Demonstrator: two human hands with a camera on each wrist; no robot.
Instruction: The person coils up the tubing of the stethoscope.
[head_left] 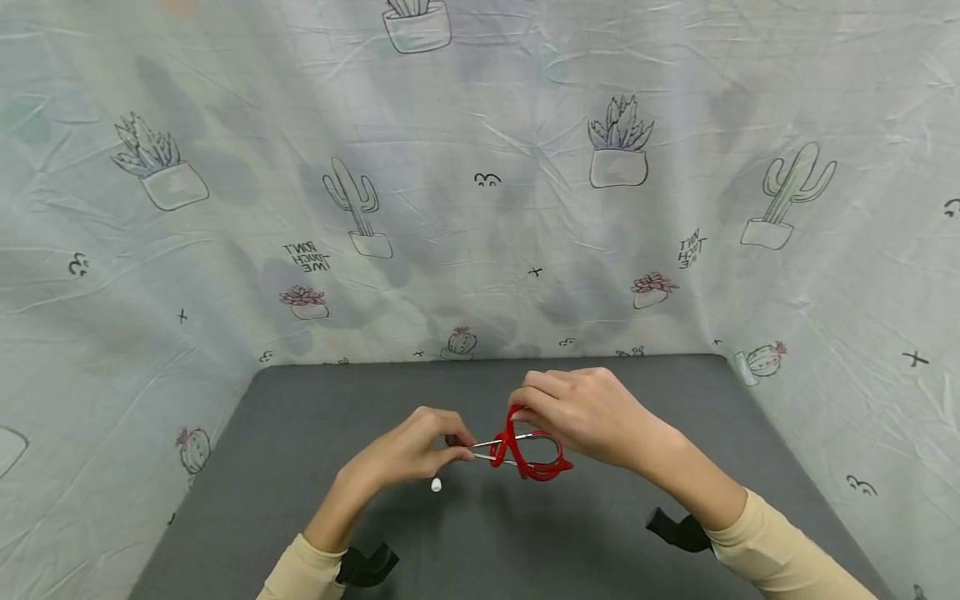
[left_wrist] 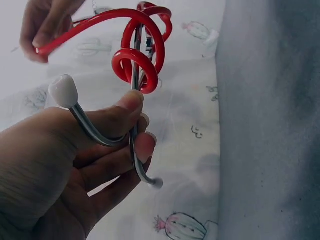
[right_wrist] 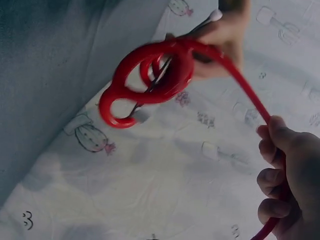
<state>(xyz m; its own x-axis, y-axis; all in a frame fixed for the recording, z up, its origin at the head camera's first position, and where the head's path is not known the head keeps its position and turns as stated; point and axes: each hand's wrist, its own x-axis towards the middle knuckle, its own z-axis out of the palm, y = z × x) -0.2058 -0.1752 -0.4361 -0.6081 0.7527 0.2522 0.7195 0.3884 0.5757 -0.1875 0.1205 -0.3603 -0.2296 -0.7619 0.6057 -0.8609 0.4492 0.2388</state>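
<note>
Pinching the metal tubes [left_wrist: 86,125] in our left grip [head_left: 408,450] and red tubing [right_wrist: 248,92] in our right grip [head_left: 576,410], we hold the stethoscope [right_wrist: 150,96] above the table [head_left: 592,542]; pulling too hard could tighten its loops.

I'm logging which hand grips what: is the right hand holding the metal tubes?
No, the right hand grips the red tube, while the left hand pinches the metal tubes.
</note>
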